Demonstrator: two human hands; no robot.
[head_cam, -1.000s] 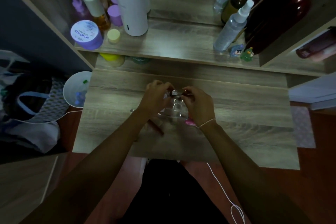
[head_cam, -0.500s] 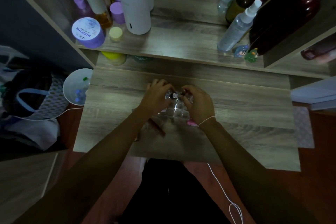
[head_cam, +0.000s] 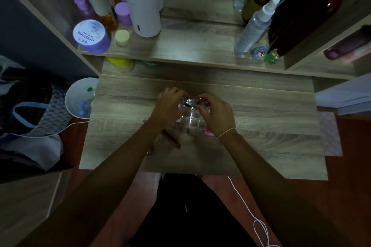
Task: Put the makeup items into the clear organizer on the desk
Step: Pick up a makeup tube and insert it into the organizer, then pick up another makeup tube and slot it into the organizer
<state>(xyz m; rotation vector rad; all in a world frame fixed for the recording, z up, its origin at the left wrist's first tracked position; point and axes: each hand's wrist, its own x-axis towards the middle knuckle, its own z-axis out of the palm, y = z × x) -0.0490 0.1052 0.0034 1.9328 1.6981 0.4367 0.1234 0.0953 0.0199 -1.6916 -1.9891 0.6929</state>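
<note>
A clear organizer [head_cam: 193,119] with small square cells stands in the middle of the wooden desk [head_cam: 261,126]. My left hand [head_cam: 169,108] and my right hand [head_cam: 215,115] meet over its far cells. Both pinch a small dark makeup item [head_cam: 188,104] at the top of the organizer. A brown pencil-like stick [head_cam: 171,139] lies on the desk under my left forearm. A pink item [head_cam: 209,132] lies just beside my right wrist. A small metallic piece [head_cam: 149,152] rests near the desk's front left.
A raised shelf [head_cam: 190,46] behind the desk holds a white cylinder device [head_cam: 141,4], a purple jar [head_cam: 91,36], a spray bottle [head_cam: 255,26] and several other bottles. A white bin [head_cam: 79,97] stands left of the desk. A white cable [head_cam: 247,204] hangs off the front edge.
Both hands have shifted slightly away from me and lower over the organizer's far cells, still holding the small dark item. The view has moved a little.
</note>
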